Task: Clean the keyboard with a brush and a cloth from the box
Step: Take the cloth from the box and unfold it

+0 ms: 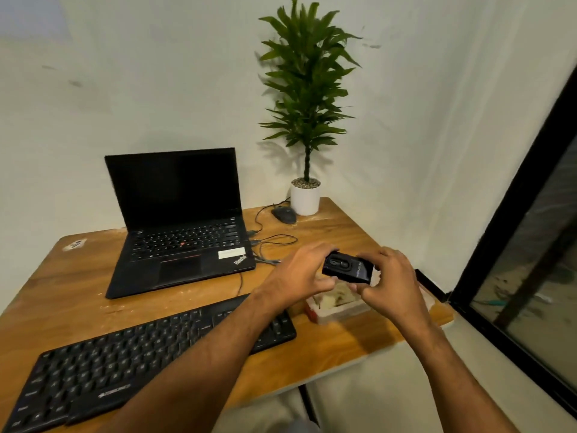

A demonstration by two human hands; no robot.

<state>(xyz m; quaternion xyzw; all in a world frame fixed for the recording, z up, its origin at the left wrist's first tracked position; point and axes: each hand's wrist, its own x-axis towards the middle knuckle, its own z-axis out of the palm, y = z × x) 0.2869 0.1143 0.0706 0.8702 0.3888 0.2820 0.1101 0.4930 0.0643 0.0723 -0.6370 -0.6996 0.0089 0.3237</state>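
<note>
A black external keyboard (131, 354) lies across the front of the wooden table (81, 295). To its right stands an open white box (331, 310) with something pale inside. Above the box I hold its black lid (348, 268), printed with a picture and a logo. My left hand (299, 276) grips the lid's left end and my right hand (390, 282) grips its right end. My left forearm crosses over the keyboard's right part. No brush or cloth can be made out clearly.
An open black laptop (181, 226) stands behind the keyboard. A wired black mouse (284, 214) and a potted plant in a white pot (305, 198) sit at the far right corner. Cables (268, 245) trail beside the laptop. A dark window frame (512, 214) runs along the right.
</note>
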